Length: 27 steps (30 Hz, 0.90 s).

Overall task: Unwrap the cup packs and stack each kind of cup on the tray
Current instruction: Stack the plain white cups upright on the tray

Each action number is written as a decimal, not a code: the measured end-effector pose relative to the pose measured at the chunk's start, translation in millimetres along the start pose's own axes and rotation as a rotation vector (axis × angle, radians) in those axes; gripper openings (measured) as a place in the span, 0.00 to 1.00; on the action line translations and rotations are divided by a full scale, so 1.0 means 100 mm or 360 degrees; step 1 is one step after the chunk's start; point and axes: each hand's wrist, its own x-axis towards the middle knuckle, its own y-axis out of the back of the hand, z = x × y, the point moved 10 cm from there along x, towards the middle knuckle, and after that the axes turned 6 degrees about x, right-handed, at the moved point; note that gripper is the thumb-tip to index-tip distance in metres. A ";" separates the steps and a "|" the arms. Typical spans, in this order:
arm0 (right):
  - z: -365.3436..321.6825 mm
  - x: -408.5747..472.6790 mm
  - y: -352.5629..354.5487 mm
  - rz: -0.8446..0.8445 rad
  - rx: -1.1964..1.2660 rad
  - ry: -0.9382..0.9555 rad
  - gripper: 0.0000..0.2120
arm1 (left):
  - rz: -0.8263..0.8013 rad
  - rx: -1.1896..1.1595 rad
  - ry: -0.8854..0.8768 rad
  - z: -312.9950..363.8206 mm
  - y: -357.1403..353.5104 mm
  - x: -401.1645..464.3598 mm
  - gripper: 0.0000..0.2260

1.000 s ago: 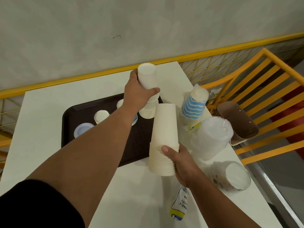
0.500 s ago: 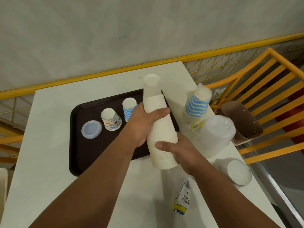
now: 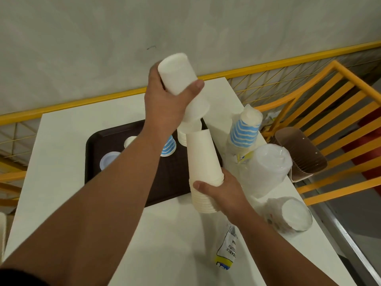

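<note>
White paper cups fill both hands: the left hand (image 3: 165, 104) wraps fingers and thumb round a short nest of cups (image 3: 181, 83), lifted clear and tilted, closed bottoms up and toward the wall, open mouths down and to the right. Just below those mouths stands the main stack (image 3: 203, 168), which the right hand (image 3: 221, 190) grips low down near its rims, thumb across the front, over the table's (image 3: 61, 151) near half beside the tray's (image 3: 115, 139) right edge. Its long axis runs nearly upright, leaning a little away, top end toward the lifted nest. What counts next is that the two axes are not in line; the nest hangs above and slightly left of the stack's top, so the left hand, the nearer one to the tray, would most likely carry it down and leftward there. On the tray sit a blue-striped cup (image 3: 169, 145) and a small lid (image 3: 108, 163), both partly behind the left forearm. Wrapped packs (image 3: 266, 172) crowd the table's right edge, and a torn wrapper (image 3: 226, 250) lies near its front edge.
</note>
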 end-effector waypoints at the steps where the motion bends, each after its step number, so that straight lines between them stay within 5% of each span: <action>1: 0.02 0.00 0.00 -0.0001 0.0005 -0.0003 0.37 | 0.0010 0.0048 -0.0085 0.05 -0.03 0.08 0.33; 11: 0.11 -0.01 0.02 -0.0071 0.0042 0.0012 0.40 | -0.0204 0.0479 0.0070 -0.68 -0.46 0.27 0.38; 16: 0.12 -0.01 0.00 -0.0105 0.0072 -0.0038 0.44 | -0.0274 0.0525 0.0305 -0.94 -0.40 0.11 0.49; 19: 0.08 0.01 -0.06 -0.0232 0.0205 -0.0058 0.46 | -0.0056 0.0322 0.0320 -0.72 -0.13 -0.12 0.36; 24: -0.10 -0.02 -0.26 -0.0538 0.0358 -0.0055 0.37 | -0.0765 -0.0164 0.0800 -0.78 -0.38 -0.87 0.25; 27: -0.18 -0.05 -0.34 -0.0579 0.0259 -0.0043 0.34 | -0.0696 -0.0350 0.0854 -0.77 -0.37 -0.97 0.17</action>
